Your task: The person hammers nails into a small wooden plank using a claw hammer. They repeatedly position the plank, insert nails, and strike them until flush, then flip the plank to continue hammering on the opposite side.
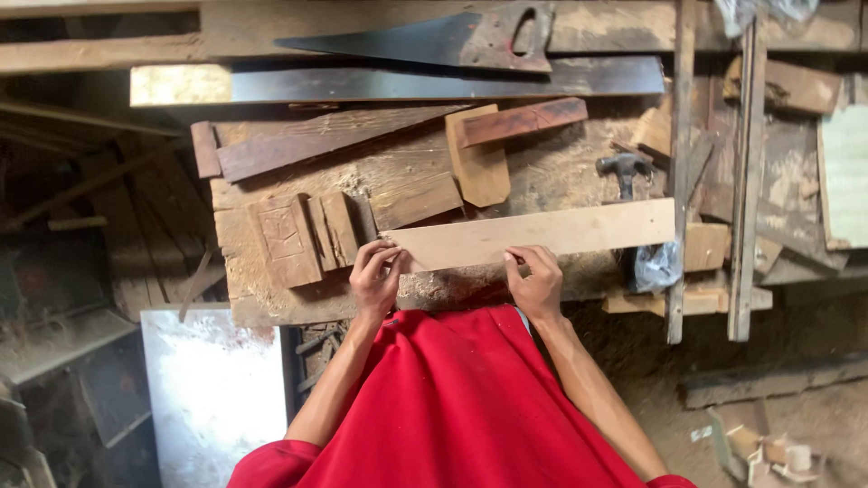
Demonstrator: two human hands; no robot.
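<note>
A long pale wooden plank (542, 233) lies across a rough, worn workbench (271, 303), tilted slightly up to the right. My left hand (375, 276) grips the plank's left end, fingers curled over its edge. My right hand (535, 282) holds the plank's near edge about a third of the way along. My red shirt (452, 407) fills the bottom of the view below both hands.
A handsaw (452, 41) and a long dark board (407, 83) lie at the bench's far side. Several wood offcuts (479, 158) sit behind the plank, with a hammer (624, 167) to the right. A pale sheet (212, 389) stands at lower left.
</note>
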